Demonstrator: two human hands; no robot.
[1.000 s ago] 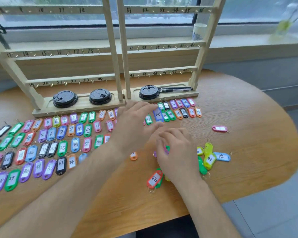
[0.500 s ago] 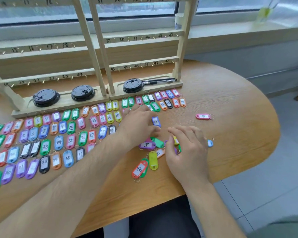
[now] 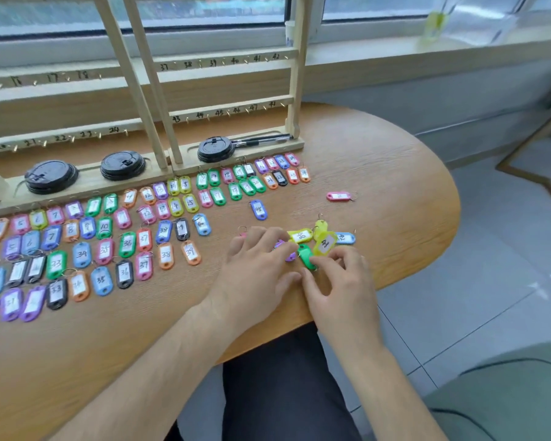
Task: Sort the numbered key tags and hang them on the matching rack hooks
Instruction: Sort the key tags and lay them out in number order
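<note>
Fingers point(image 3: 337, 257) of right hand point(image 3: 341, 281) pinch glossy green tag point(image 3: 306, 256); left hand point(image 3: 261, 268) lies relaxed.

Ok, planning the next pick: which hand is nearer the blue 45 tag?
Left. The left hand lies just this side of the tag; the right hand is farther right.

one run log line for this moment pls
phase: sorting tags | left hand: resting on loose pile | right hand: pinches green tag | rack: visible hooks bare | sorted rows: on table

Left hand point(image 3: 261, 265) touches key tags point(image 3: 299, 235); right hand point(image 3: 342, 283) pinches green tag point(image 3: 306, 256)
</note>
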